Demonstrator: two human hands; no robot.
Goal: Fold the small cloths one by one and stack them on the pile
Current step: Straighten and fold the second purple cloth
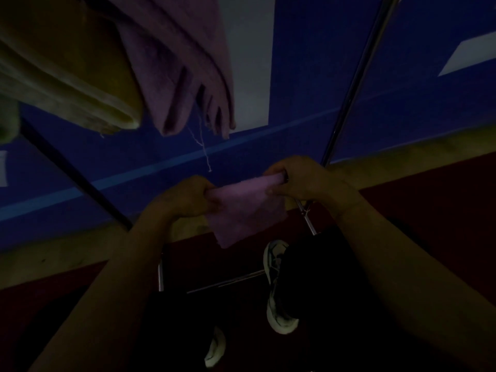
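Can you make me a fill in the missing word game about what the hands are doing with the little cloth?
1. Both hands, the left hand and the right hand, hold one small ____ cloth.
2. The cloth's top edge is stretched between the hands, and the rest of it hangs ____.
3. The folded towel at the upper left, beside the hanging purple towel, is ____.
4. Below the cloth, on the floor, you can see a white ____.

Missing words: purple; down; yellow; shoe
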